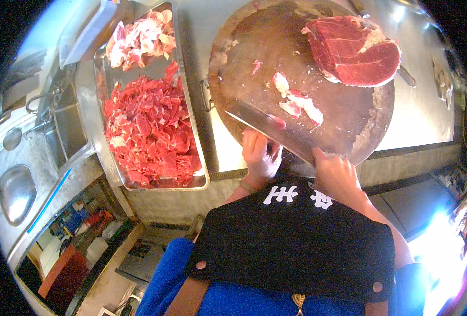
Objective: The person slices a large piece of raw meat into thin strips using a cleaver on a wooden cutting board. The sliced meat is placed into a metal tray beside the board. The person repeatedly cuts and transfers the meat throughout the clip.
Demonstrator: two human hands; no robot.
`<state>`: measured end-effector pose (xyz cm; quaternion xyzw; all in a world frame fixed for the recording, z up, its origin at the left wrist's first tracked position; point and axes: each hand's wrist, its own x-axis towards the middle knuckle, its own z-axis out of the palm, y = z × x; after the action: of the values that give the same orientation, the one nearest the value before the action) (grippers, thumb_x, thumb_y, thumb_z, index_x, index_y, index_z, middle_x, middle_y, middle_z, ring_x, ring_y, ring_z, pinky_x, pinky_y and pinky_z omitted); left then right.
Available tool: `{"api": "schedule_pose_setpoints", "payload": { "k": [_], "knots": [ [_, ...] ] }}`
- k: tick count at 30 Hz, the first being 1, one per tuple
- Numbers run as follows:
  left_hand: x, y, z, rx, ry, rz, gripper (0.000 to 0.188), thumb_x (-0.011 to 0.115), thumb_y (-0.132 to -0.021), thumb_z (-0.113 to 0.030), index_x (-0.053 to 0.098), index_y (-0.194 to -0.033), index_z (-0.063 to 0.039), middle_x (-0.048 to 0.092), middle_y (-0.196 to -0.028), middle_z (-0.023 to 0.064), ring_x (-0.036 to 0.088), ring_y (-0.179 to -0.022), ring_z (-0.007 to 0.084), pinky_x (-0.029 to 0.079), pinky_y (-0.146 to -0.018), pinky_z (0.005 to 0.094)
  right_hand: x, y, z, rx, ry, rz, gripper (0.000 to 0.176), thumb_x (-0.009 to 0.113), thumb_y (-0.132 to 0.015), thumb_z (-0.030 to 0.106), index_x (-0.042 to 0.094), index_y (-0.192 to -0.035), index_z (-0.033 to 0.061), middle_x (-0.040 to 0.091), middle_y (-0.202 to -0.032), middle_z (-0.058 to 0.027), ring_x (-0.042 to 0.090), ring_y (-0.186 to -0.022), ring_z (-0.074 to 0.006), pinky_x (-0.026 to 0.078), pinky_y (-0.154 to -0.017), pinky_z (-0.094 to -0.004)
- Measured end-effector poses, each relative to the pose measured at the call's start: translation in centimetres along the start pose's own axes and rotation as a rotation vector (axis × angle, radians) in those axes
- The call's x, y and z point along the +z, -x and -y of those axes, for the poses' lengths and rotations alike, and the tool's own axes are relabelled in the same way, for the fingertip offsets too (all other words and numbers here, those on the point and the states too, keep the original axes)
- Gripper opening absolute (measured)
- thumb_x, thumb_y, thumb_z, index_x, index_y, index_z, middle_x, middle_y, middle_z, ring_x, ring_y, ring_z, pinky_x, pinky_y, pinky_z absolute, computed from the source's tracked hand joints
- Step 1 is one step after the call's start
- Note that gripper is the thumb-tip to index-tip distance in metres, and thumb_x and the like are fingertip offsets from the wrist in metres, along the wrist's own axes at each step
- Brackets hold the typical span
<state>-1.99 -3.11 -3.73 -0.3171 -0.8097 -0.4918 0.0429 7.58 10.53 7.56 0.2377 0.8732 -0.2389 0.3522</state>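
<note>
On a round wooden chopping block [253, 51], my right hand [336, 170] grips a knife with a broad blade [271, 136], which points up and to the left. My left hand [260, 154] lies at the block's near edge, against the near side of the blade; its fingertips are partly hidden, and whether it holds anything cannot be told. Just beyond the blade are a small piece of red meat [277, 121] and several pale, fatty trimmings [304, 106]. A large cut of raw red meat [354, 55] rests at the block's far right.
Left of the block, a metal tray [205, 179] holds a heap of sliced red meat [150, 130] and a pile of fatty trimmings [142, 39]. A handle [407, 76] sticks out from under the large cut. A metal ladle [17, 195] lies at far left.
</note>
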Motion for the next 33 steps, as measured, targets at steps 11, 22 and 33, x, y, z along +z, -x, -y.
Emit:
{"api": "schedule_pose_setpoints", "payload": {
  "k": [11, 22, 33],
  "knots": [
    [0.2, 1.2, 0.2, -0.137, 0.086, 0.010, 0.028, 0.072, -0.070, 0.007, 0.064, -0.095, -0.002, 0.062, -0.101, 0.0136, 0.060, -0.087, 0.0301, 0.050, -0.071, 0.0366, -0.6, -2.1, 2.4, -0.159, -0.009, -0.179, 0.016, 0.056, -0.084, 0.006, 0.064, -0.094, -0.0041, 0.068, -0.082, -0.0267, 0.070, -0.078, -0.0421, 0.058, -0.069, -0.0498],
    [-0.1, 1.1, 0.7, 0.022, -0.011, 0.033, 0.040, 0.071, -0.068, 0.008, 0.063, -0.106, 0.001, 0.062, -0.113, 0.0167, 0.061, -0.100, 0.0344, 0.050, -0.087, 0.0401, 1.7, 6.2, -4.2, 0.060, -0.009, -0.059, 0.041, 0.055, -0.087, 0.015, 0.055, -0.128, 0.0147, 0.067, -0.074, -0.0217, 0.067, -0.070, -0.0441, 0.054, -0.064, -0.0534],
    [0.2, 0.6, 0.8, -0.005, 0.173, 0.045, 0.038, 0.068, -0.067, 0.011, 0.064, -0.104, 0.003, 0.060, -0.104, 0.0139, 0.060, -0.088, 0.0268, 0.050, -0.068, 0.0326, 2.1, 4.2, -3.2, 0.086, -0.031, 0.004, 0.042, 0.055, -0.087, 0.017, 0.051, -0.128, 0.0115, 0.066, -0.073, -0.0246, 0.067, -0.072, -0.0458, 0.054, -0.065, -0.0540]
  ]
}}
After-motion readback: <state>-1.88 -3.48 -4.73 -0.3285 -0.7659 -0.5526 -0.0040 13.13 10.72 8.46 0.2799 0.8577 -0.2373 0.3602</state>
